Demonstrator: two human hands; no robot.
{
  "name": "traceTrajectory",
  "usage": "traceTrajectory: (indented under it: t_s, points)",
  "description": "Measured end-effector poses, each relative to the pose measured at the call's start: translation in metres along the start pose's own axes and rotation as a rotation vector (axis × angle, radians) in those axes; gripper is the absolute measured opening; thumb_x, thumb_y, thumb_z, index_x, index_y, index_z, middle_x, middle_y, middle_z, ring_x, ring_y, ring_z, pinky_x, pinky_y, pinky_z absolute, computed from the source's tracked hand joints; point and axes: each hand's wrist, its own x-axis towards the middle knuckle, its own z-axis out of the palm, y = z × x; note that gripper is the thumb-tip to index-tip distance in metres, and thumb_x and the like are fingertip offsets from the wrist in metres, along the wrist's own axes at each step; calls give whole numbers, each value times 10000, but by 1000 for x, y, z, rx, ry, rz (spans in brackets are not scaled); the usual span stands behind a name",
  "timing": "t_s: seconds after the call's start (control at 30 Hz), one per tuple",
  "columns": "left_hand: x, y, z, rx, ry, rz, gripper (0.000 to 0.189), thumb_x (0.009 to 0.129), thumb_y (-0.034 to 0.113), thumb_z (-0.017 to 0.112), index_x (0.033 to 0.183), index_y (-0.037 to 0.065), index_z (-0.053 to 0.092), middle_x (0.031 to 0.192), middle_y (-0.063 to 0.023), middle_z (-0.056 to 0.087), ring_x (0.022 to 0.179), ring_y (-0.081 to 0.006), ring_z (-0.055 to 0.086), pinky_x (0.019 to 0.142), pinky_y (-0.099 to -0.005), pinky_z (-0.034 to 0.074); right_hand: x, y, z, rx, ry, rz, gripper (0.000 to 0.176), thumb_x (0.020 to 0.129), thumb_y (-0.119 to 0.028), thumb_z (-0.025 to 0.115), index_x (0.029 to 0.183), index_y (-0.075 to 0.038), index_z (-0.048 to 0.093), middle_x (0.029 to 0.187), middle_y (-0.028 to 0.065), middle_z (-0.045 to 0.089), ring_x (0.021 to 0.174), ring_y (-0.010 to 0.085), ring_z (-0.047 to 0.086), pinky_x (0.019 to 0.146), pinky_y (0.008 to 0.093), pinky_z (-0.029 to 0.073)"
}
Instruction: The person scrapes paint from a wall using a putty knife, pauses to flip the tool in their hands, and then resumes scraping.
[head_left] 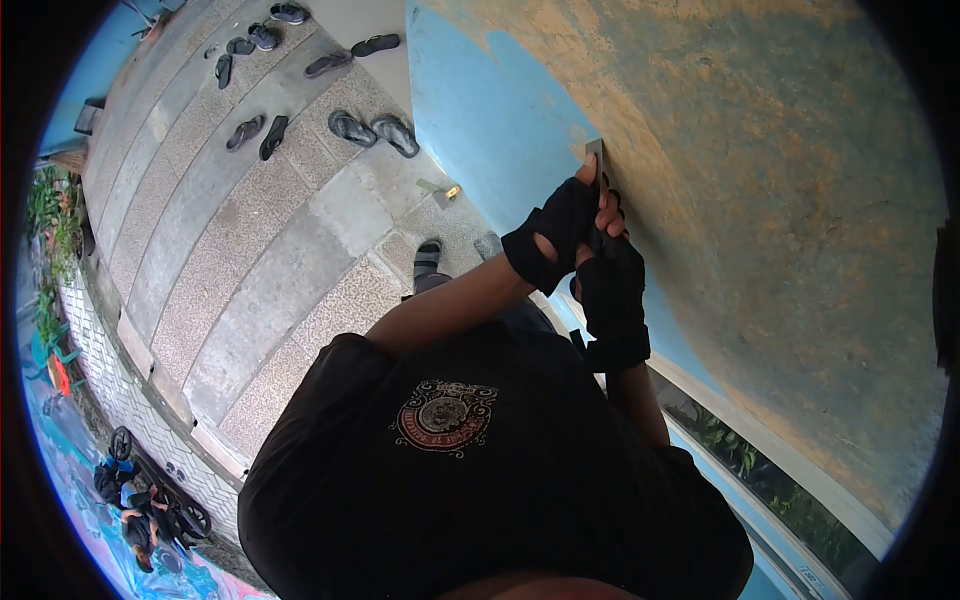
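A scraper (595, 149) with a flat grey blade rests against the wall (700, 160), near the border between light blue paint and a rough tan-brown patch. My left hand (568, 218), in a black fingerless glove, is closed around the tool, with a finger lying along the blade. Just below it, my right hand (613, 295), gloved the same way, is closed around what seems to be the lower end of the scraper. The handle is mostly hidden by the fingers.
Several sandals and flip-flops (352, 128) lie on the tiled floor (270, 240) to the left. A small yellow-tipped object (452, 192) lies near the wall's foot. My sandalled foot (427, 260) stands close by. Farther off are a motorcycle (180, 510) and a person (138, 530).
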Motion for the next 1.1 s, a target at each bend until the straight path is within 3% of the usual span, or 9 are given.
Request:
traceTrajectory:
  t_s: [0.33, 0.4, 0.63, 0.77, 0.87, 0.93, 0.97, 1.03, 1.1]
  points:
    - [1, 12, -12, 15, -51, -63, 495, 1002, 541, 385, 754, 128, 498, 609, -9, 423, 660, -190, 501, 740, -396, 477, 1, 3, 4, 119, -90, 97, 88, 887, -99, 588, 935, -26, 602, 572, -13, 487, 500, 81, 491, 481, 254, 382]
    - [2, 1, -10, 3, -15, -51, 518, 990, 553, 408, 728, 119, 512, 597, -30, 441, 664, -214, 527, 728, -405, 490, 0, 8, 5, -87, -22, -4, 95, 876, -76, 593, 951, -19, 603, 605, -5, 506, 506, 81, 496, 487, 258, 396]
    - [11, 16, -18, -22, 18, 7, 542, 970, 579, 430, 705, 115, 523, 585, -45, 454, 655, -241, 552, 721, -420, 504, 16, 10, 20, -67, 24, -85, 133, 863, -127, 592, 941, -20, 611, 595, 42, 523, 520, 104, 540, 498, 287, 420]
    - [-1, 3, -10, 0, 57, -80, 531, 974, 571, 431, 710, 119, 516, 573, -42, 447, 650, -249, 550, 691, -426, 492, 0, 0, 10, -54, -21, 32, 115, 858, -115, 583, 916, -19, 607, 587, 51, 518, 501, 124, 542, 493, 302, 424]
    - [9, 17, -24, -10, 33, -42, 524, 976, 563, 439, 707, 118, 510, 576, -49, 453, 651, -253, 550, 700, -420, 491, 6, 13, 19, -80, 49, -39, 101, 858, -119, 586, 879, -20, 591, 572, 49, 515, 477, 138, 533, 477, 316, 418]
    - [7, 17, -25, -51, 9, -41, 521, 975, 559, 446, 705, 117, 509, 576, -54, 457, 651, -258, 550, 704, -418, 490, 19, 21, 31, -236, 142, -397, 109, 856, -118, 586, 899, -18, 592, 560, 45, 506, 465, 135, 526, 465, 308, 414]
    - [4, 15, -24, 1, 10, -40, 522, 971, 571, 435, 717, 122, 513, 579, -36, 436, 646, -232, 526, 710, -416, 485, 11, 21, 29, -234, 139, -391, 109, 856, -118, 586, 899, -18, 592, 560, 45, 506, 465, 135, 526, 465, 308, 414]
    - [1, 10, -21, 64, 5, -34, 524, 968, 583, 423, 729, 127, 517, 583, -18, 415, 641, -205, 502, 715, -415, 479, -6, 18, 19, 28, 20, 34, 98, 857, -109, 588, 900, -21, 591, 563, 39, 509, 471, 128, 526, 460, 301, 410]
    - [-1, -4, -21, 58, 44, -66, 522, 969, 579, 424, 732, 124, 520, 577, -16, 415, 638, -202, 502, 697, -404, 478, -6, 20, 18, 5, 32, 38, 86, 860, -103, 588, 895, -24, 590, 565, 33, 507, 471, 125, 519, 459, 297, 407]
